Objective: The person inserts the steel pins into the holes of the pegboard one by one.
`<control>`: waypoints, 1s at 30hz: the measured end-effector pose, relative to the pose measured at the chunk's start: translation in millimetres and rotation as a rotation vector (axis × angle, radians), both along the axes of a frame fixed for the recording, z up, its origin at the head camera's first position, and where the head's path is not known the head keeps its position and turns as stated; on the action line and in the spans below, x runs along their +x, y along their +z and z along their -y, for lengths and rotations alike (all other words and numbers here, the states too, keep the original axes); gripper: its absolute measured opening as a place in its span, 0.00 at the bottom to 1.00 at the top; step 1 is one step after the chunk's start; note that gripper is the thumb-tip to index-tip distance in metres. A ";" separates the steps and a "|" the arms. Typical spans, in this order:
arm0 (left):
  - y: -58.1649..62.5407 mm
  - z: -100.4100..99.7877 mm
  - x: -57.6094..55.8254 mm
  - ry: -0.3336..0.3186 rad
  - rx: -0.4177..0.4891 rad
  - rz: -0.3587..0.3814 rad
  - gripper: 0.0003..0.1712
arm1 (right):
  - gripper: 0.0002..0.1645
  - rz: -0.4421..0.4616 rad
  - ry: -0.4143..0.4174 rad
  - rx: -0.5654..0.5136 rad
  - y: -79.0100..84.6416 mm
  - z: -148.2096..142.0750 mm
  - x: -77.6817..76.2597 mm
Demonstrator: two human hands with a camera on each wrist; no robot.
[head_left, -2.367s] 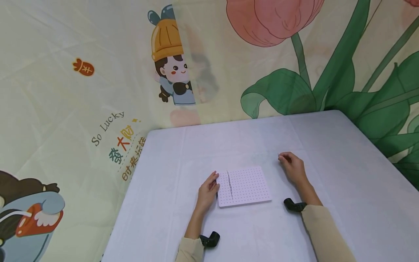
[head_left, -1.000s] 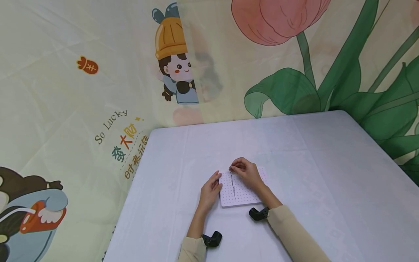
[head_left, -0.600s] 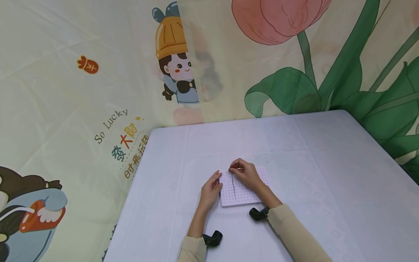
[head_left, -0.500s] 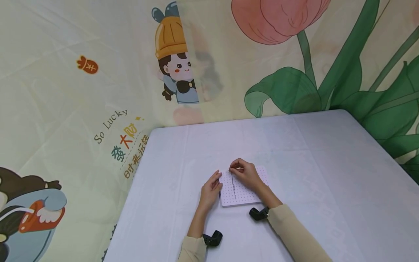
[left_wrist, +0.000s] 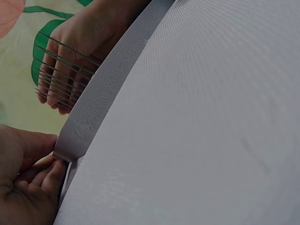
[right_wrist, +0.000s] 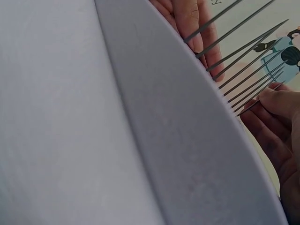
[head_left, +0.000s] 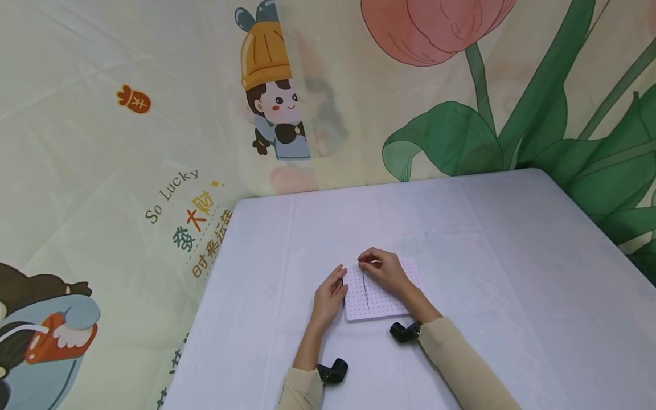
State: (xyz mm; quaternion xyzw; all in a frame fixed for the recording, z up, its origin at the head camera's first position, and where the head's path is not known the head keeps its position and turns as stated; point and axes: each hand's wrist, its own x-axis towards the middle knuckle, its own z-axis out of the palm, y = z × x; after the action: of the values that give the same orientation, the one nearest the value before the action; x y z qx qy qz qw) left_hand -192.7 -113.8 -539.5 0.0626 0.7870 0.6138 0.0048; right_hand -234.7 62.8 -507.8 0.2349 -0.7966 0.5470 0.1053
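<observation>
A pale lavender board [head_left: 392,302] dotted with small holes lies on the table. A row of thin metal pins [right_wrist: 213,20] stands upright along its left part. My left hand [head_left: 329,296] holds the board's left edge; in the left wrist view its thumb and fingers pinch the board's corner. Over the far end of the row, my right hand [head_left: 386,270] pinches one thin metal pin [right_wrist: 251,107] between thumb and fingertips. The right wrist view shows this pin's lower end at the board's top edge; whether it sits in a hole I cannot tell.
A white cloth covers the table [head_left: 287,256], whose far edge meets a printed curtain [head_left: 338,57]. Black wrist cameras sit on both wrists, the right camera [head_left: 405,332] close to the board's near edge.
My right hand came from the table's right side, leftward to the far end of the pin row, carrying a pin. Over the last half second it barely moves. The left hand stays put.
</observation>
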 end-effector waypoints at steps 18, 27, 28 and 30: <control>-3.9 0.2 -1.9 0.009 -0.014 0.035 0.24 | 0.04 0.090 -0.004 -0.003 -33.1 -2.8 -18.7; -6.9 -1.5 -4.6 0.004 -0.029 0.036 0.24 | 0.07 0.092 -0.001 0.010 -34.3 -8.0 -18.0; -7.5 -1.4 -4.7 0.005 -0.031 0.042 0.24 | 0.08 0.094 0.005 0.006 -34.8 -8.9 -17.4; -8.0 -1.3 -4.7 0.000 -0.033 0.038 0.24 | 0.10 0.089 0.019 -0.002 -35.8 -10.6 -15.9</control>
State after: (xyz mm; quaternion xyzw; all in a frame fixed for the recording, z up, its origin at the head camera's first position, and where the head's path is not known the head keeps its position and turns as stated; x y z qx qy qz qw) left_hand -197.4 -112.5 -547.6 0.0506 0.7968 0.6018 0.0207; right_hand -250.6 73.4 -543.6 0.2181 -0.7976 0.5587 0.0647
